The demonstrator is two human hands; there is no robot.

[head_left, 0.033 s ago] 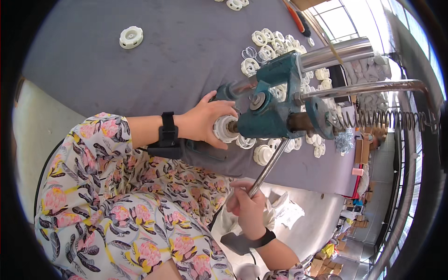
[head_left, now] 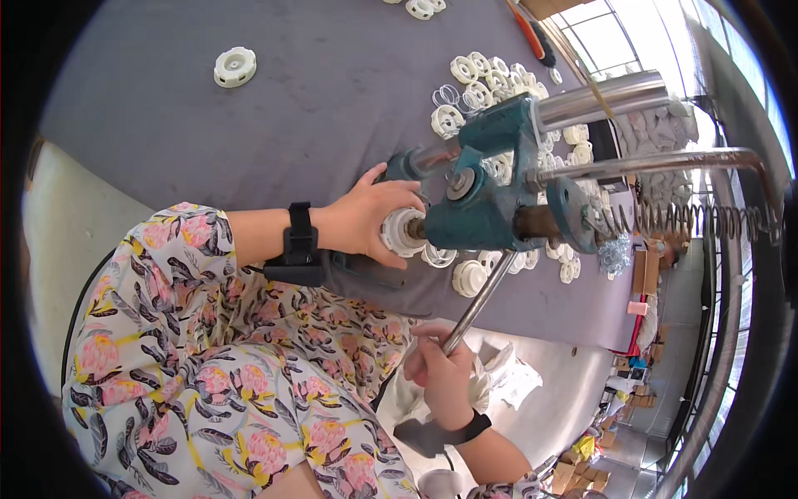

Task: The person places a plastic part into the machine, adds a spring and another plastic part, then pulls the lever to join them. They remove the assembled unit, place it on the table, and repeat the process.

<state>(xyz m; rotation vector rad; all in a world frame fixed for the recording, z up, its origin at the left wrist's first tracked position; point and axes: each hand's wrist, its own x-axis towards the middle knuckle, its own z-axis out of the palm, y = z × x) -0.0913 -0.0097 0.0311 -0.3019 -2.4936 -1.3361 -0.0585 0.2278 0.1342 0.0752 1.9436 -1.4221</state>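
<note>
Little visible shift since before: left hand (head_left: 366, 218) around white cap (head_left: 395, 235), right hand (head_left: 445, 373) firm around metal lever (head_left: 480, 301)

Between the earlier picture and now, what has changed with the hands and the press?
Nothing visibly moved; nothing was taken hold of or let go. The left hand still holds the white part at the green press, and the right hand still grips the metal lever.

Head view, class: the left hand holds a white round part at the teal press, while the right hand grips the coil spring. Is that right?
Not quite: the right hand grips the metal lever, not the coil spring, as the head view shows. The left hand does hold a white round part at the teal press.
</note>
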